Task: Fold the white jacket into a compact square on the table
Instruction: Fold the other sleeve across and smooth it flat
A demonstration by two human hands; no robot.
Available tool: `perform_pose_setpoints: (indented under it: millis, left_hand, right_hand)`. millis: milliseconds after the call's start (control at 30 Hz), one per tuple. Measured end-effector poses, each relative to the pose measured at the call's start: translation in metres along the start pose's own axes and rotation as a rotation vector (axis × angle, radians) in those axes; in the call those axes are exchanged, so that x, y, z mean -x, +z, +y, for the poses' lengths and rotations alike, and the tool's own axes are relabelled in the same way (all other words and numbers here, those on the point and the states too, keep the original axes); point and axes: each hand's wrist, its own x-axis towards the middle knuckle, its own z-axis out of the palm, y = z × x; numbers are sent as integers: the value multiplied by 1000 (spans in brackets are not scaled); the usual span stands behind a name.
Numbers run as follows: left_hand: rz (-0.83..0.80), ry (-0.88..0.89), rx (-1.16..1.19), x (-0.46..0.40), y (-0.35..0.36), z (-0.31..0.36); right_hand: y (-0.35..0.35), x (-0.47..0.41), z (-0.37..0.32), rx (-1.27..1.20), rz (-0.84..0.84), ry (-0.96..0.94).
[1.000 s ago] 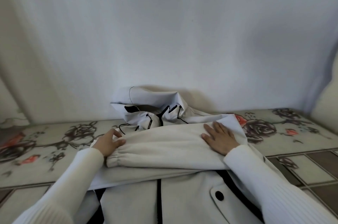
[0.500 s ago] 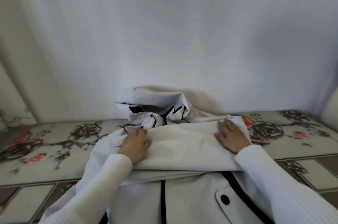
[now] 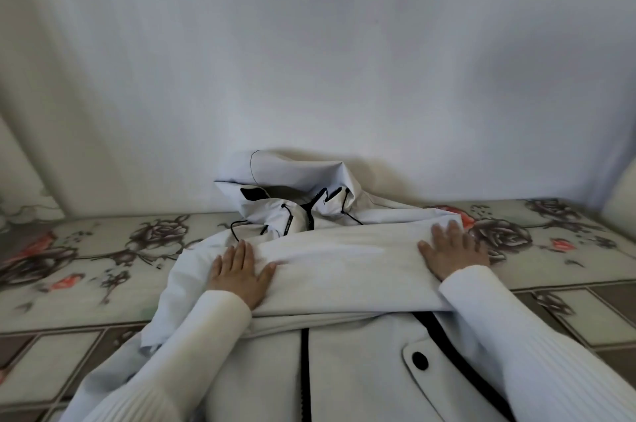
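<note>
The white jacket (image 3: 351, 363) lies front up on the table (image 3: 86, 260), its black zipper running toward me and its hood (image 3: 296, 187) bunched against the wall. A sleeve (image 3: 344, 266) is folded across the chest from right to left. My left hand (image 3: 239, 272) lies flat with straight fingers on the sleeve's left end. My right hand (image 3: 451, 249) presses flat on the sleeve's right end near the shoulder. A black snap button (image 3: 420, 360) shows on a pocket flap at lower right.
The table carries a floral cloth with grey and red roses (image 3: 499, 239) and a tiled border pattern along its near side. A white curtain or wall (image 3: 309, 60) stands right behind the hood. A pale cushion edge (image 3: 623, 201) shows at far right.
My left hand let go of the sleeve cuff, slid right and now lies flat on the folded sleeve. My right hand shifted slightly toward the shoulder. The sleeve lies flatter.
</note>
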Motion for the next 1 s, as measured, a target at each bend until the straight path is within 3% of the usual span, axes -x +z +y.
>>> perform_pose_setpoints:
  millis: [100, 167, 300, 467, 567, 1000]
  left_hand:
    - [-16, -64, 32, 4, -15, -2]
    - [49, -84, 41, 5, -27, -1]
    - [145, 108, 89, 10, -45, 19]
    - [5, 303, 114, 16, -26, 44]
    - [-53, 258, 102, 17, -1, 33]
    - [-64, 33, -90, 29, 1, 20]
  right_hand:
    - [-19, 12, 12, 231, -25, 125]
    - [-32, 17, 10, 253, 55, 120]
    - [-53, 27, -28, 54, 216, -210]
    - [-35, 61, -95, -133, -13, -568]
    - [-5, 72, -103, -139, -119, -544]
    - [2, 75, -73, 19, -70, -335]
